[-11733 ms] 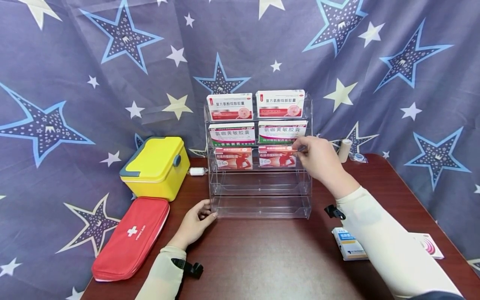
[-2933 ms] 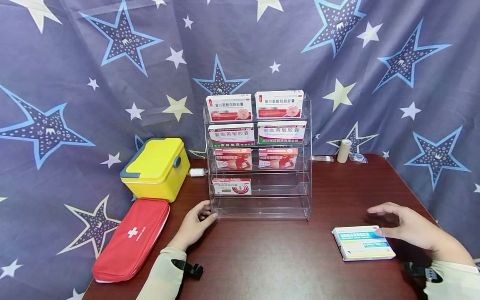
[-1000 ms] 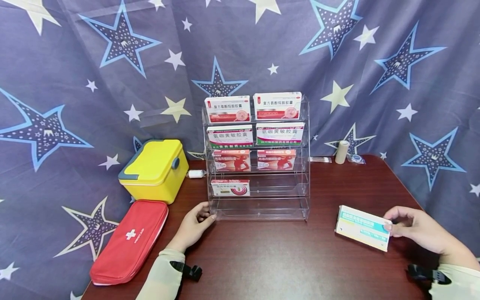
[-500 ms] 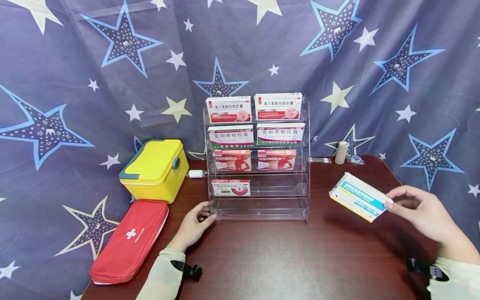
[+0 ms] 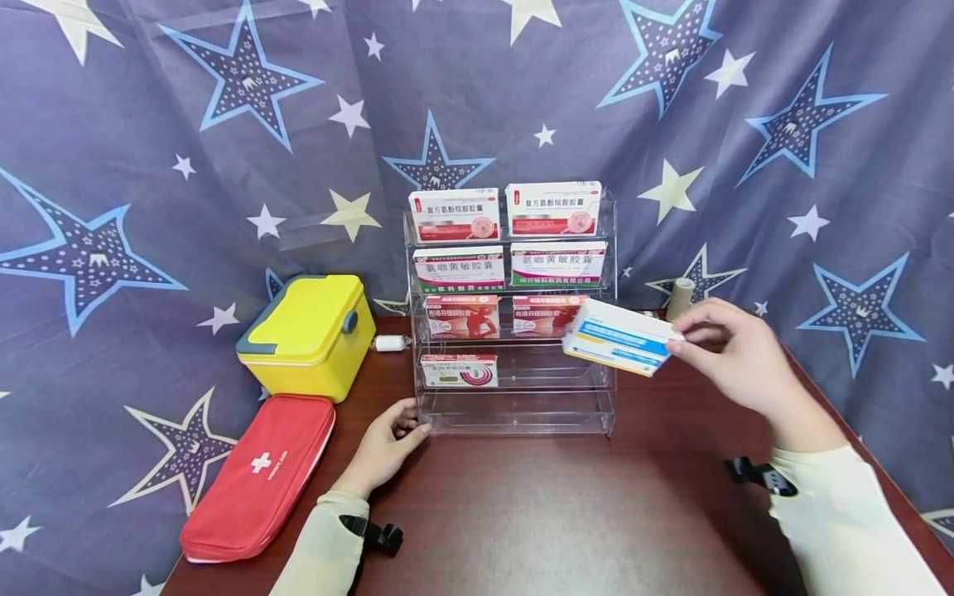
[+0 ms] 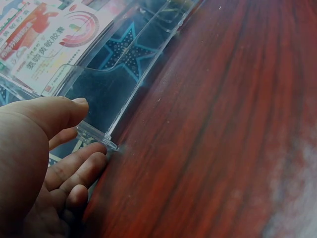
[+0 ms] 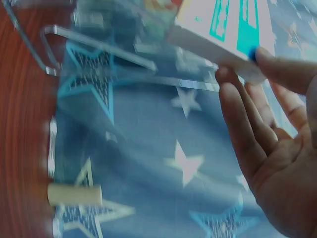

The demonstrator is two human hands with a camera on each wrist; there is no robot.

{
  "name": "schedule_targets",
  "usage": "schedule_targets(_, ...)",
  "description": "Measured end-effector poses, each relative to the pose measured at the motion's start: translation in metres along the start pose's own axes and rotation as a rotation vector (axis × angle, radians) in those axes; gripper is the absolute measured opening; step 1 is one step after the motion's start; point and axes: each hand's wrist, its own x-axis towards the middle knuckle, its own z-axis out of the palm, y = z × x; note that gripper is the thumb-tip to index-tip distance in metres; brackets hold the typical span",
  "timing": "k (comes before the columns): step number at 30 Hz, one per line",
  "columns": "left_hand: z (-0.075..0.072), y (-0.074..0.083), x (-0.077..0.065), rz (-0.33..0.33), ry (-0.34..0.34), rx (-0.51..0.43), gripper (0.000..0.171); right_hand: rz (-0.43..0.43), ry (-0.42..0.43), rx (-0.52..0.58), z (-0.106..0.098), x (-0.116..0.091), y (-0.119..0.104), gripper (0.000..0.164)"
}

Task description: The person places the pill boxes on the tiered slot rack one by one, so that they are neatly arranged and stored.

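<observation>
My right hand pinches a white, blue and yellow medicine box by its right end. The box is tilted in the air, in front of the right side of a clear tiered display rack. In the right wrist view the thumb presses the face of the box. At the rack's lower left corner, my left hand holds the side edge between thumb and fingers. Medicine boxes stand in pairs on the upper three tiers. A single white-and-red medicine box is on the fourth tier's left.
A yellow bin with a lid and a red first-aid pouch sit left of the rack. A small white roll lies beside the rack. Behind my right hand stands a beige roll. A starry curtain hangs behind the table.
My right hand has picked the blue-and-white medicine box up from the table's right side and carried it up and left to the rack. My left hand has stayed at the rack's corner.
</observation>
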Motion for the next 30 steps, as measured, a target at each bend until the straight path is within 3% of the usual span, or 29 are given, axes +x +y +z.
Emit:
schedule_targets(5, 0.000, 0.001, 0.000, -0.003, 0.000, -0.001, 0.043, -0.074, -0.018, 0.010, 0.037, 0.020, -0.009, 0.025)
schedule_targets(13, 0.000, 0.001, 0.000, -0.001, -0.001, 0.004, 0.044, -0.144, -0.031, -0.094, 0.077, 0.032, -0.016, 0.028)
schedule_targets(19, -0.001, 0.002, 0.001, -0.005, 0.001, 0.007, 0.044, -0.172, -0.046, -0.218, 0.091, 0.029, -0.018, 0.025)
schedule_targets(30, 0.000, 0.001, 0.000, -0.012, -0.002, 0.005, 0.045, -0.160, -0.081, -0.318, 0.103, 0.016, -0.014, 0.022)
